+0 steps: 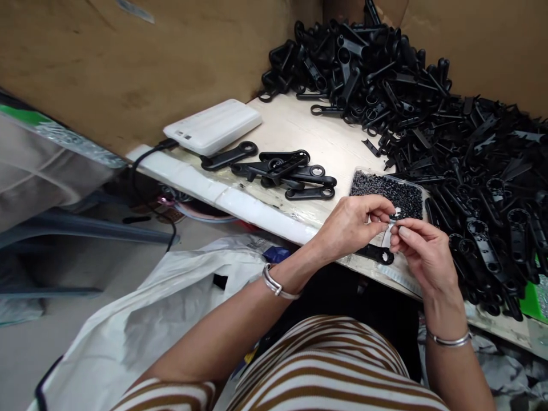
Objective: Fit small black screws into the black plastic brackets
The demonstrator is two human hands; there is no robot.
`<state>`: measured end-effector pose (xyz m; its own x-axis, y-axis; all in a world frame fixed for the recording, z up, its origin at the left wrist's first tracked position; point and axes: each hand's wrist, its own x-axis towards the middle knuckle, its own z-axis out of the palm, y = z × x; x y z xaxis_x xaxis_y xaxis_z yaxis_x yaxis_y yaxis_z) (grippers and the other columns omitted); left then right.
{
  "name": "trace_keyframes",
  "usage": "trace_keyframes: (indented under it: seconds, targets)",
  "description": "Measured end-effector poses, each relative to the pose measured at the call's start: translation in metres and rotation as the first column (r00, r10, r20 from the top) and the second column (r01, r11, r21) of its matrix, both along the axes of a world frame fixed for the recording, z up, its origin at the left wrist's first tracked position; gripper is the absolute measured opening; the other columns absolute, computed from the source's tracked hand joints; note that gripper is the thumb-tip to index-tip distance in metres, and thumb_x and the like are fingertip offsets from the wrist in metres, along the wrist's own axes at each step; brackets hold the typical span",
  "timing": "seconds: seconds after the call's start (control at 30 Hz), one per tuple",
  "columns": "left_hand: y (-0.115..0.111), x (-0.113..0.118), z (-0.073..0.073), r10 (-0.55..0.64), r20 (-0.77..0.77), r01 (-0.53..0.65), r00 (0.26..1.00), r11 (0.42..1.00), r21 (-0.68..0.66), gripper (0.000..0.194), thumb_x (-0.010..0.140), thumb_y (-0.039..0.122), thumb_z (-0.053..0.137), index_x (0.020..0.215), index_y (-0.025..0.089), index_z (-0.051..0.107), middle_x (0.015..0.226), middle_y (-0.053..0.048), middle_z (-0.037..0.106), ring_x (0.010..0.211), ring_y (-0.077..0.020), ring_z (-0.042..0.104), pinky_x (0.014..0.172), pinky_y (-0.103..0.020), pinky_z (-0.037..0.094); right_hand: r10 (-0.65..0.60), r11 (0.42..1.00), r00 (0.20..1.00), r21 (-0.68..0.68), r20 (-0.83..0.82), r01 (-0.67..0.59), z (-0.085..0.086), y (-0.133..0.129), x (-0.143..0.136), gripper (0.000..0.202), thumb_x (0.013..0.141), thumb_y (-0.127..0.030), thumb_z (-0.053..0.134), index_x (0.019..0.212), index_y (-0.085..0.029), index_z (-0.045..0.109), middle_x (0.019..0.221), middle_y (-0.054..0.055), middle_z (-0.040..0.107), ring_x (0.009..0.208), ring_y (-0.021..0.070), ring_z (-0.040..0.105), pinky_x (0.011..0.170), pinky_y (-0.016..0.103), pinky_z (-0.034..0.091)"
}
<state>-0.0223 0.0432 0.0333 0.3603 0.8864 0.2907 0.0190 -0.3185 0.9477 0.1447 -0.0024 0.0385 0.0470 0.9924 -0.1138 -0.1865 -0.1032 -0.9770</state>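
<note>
My left hand (357, 224) and my right hand (423, 249) meet over the front edge of the table, fingertips almost touching. Each pinches at a tiny dark piece between them, too small to name. Just behind the fingers stands a clear plastic box (423, 201) filled with small black bits (385, 191). Below my left hand a black plastic arm with a ring end (379, 254) lies on the table, partly covered by the hand. Farther left, several similar black arms (285, 171) lie in a loose group.
A large heap of black plastic parts (363, 74) fills the back and right of the table (295, 123). At the left sits a white power bank (214, 125) with a black cable (148, 153) hanging off the edge. Cardboard walls (149, 63) enclose the back.
</note>
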Motion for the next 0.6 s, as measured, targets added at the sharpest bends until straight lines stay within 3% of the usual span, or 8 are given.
trace_keyframes:
  seconds: [0.3,0.6]
  targets:
    - [-0.005,0.006,-0.002,0.012,-0.014,-0.012,1.0,1.0,-0.003,0.018,0.076,0.003,0.064,0.089,0.013,0.069,0.081,-0.001,0.072,0.073,-0.0109,0.066,0.07,-0.021,0.052,-0.11,0.994,0.993,-0.036,-0.054,0.108,-0.006,-0.004,0.003,0.012,0.066,-0.019,0.08,0.077,-0.021,0.077,0.071,0.002,0.072,0.056,0.0093,0.064,0.053,0.018,0.057]
    - [-0.009,0.01,0.0,-0.022,-0.012,0.021,1.0,0.999,-0.036,0.02,0.076,0.002,0.062,0.09,0.013,0.07,0.083,-0.001,0.072,0.076,-0.0108,0.067,0.072,-0.02,0.052,-0.089,0.996,0.993,-0.025,-0.081,0.088,-0.012,-0.009,0.01,0.014,0.072,-0.02,0.076,0.086,-0.023,0.078,0.066,0.0,0.065,0.057,0.0085,0.056,0.054,0.021,0.051]
